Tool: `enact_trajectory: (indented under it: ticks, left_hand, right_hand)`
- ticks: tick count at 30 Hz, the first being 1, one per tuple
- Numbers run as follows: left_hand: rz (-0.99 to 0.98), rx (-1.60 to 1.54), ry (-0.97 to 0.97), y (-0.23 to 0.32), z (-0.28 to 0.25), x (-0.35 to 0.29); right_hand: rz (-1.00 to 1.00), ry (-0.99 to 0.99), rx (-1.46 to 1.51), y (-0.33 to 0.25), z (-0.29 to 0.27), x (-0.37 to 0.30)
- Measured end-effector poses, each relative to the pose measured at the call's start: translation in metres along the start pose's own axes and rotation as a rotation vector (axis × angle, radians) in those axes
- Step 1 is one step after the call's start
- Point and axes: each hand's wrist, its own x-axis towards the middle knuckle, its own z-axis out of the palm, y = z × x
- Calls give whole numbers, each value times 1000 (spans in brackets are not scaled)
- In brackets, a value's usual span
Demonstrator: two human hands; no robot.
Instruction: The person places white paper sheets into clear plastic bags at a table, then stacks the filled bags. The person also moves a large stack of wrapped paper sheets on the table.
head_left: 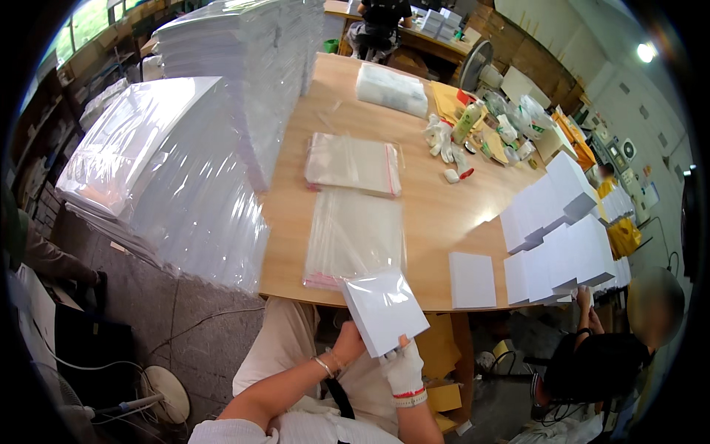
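Tilted over the table's front edge is a white block of paper (384, 314), with a glossy clear film showing on its top face. My left hand (349, 343), bare and with bracelets at the wrist, grips its left side; those fingers are partly hidden. On the near right edge, my right hand (403, 370) clasps the block, wearing a white glove that leaves fingertips uncovered. Just beyond it lies a pile of clear plastic bags (355, 229), partly covered by the block. Farther back is a second bag pile (351, 164) with reddish edges.
One white paper block (472, 280) and several stacks of blocks (555, 248) stand to the right. Tall film-wrapped piles (185, 163) flank the table's left side. Loose gloves (441, 138) and a bottle (467, 123) lie far right. Another person (606, 362) sits at right.
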Motion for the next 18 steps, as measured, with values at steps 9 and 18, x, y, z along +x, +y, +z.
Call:
enact_trajectory:
  ticks: [9, 18]
  left_hand:
    - [14, 99, -288, -53, 17, -24]
    - [-97, -38, -96, -76, 27, -32]
  right_hand:
    - [-232, 90, -87, 37, -24, 2]
    - [-201, 108, -283, 36, -27, 10]
